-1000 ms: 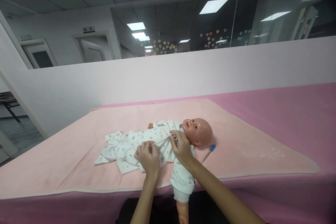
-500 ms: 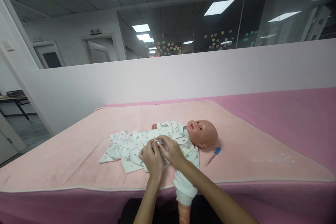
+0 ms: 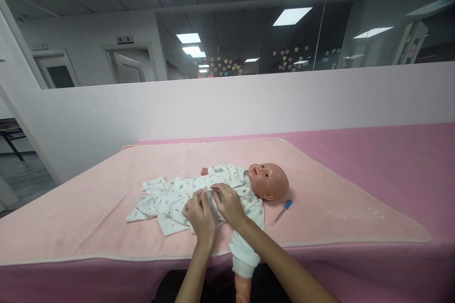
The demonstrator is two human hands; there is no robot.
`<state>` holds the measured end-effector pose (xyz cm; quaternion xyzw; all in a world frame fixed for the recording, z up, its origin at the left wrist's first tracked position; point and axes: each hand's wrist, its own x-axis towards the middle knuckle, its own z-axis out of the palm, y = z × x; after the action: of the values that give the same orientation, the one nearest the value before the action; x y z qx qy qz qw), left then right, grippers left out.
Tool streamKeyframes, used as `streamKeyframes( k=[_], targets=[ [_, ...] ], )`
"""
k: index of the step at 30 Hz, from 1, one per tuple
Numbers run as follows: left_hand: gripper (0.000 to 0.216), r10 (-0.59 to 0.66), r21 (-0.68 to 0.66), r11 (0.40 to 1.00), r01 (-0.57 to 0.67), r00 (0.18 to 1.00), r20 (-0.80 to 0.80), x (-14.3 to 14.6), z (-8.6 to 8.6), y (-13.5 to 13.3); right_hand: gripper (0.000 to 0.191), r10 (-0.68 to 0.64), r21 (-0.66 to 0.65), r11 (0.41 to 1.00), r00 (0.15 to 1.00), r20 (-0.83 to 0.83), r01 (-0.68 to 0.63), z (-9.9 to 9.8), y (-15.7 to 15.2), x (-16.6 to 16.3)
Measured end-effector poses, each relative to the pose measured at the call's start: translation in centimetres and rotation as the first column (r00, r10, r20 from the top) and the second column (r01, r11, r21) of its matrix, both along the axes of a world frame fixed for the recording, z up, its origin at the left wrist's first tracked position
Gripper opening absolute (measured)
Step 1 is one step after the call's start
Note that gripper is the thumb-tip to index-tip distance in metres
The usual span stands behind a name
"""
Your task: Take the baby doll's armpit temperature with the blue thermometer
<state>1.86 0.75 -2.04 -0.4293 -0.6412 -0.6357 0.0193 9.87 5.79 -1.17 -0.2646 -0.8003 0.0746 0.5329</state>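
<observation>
A baby doll (image 3: 269, 181) lies on its back, its head to the right, dressed in a white patterned outfit (image 3: 177, 201). Over the doll's middle, my left hand (image 3: 201, 215) pinches a pale edge of the shirt between closed fingers. Close beside it, my right hand (image 3: 229, 206) grips the same cloth from the right, fingers bent. A short pale strip shows between the two sets of fingertips; its details are too small to make out. The doll's near sleeve (image 3: 244, 253) hangs over the table's front edge beneath my right forearm.
A thermometer-like stick with a blue cap (image 3: 282, 212) lies near the doll's head. Under the doll spreads a peach blanket (image 3: 88, 199) on a pink table cover (image 3: 398, 165). A low white wall (image 3: 249, 104) with glass above stands behind.
My fingertips have drawn slightly apart, with the pale strip now stretched between them. The whole view has shifted a little; the doll and stick keep their places on the blanket.
</observation>
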Motion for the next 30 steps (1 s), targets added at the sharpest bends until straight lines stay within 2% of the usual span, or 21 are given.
streamKeyframes(
  k=[6, 13, 19, 30],
  targets=[
    [0.030, 0.032, -0.007, 0.999, -0.032, 0.999, 0.005, 0.1, 0.1, -0.2, 0.018, -0.056, 0.027, 0.998, 0.997, -0.045, 0.058, -0.2, 0.4, 0.1],
    [0.026, 0.032, -0.033, 0.999, -0.032, 0.999, -0.004, 0.1, 0.2, -0.2, 0.020, -0.051, 0.089, 0.995, 0.998, 0.041, 0.047, 0.5, -0.3, 0.3],
    [0.024, 0.045, -0.059, 0.997, -0.046, 0.999, -0.020, 0.1, 0.3, -0.2, 0.012, -0.066, 0.088, 0.995, 0.993, 0.097, 0.057, 1.0, -0.8, 0.4],
    [0.021, 0.121, -0.110, 0.986, -0.125, 0.992, -0.042, 0.3, 0.4, -0.1, 0.010, -0.082, 0.092, 0.993, 0.983, 0.164, 0.068, 1.2, -0.9, 0.5]
  ],
)
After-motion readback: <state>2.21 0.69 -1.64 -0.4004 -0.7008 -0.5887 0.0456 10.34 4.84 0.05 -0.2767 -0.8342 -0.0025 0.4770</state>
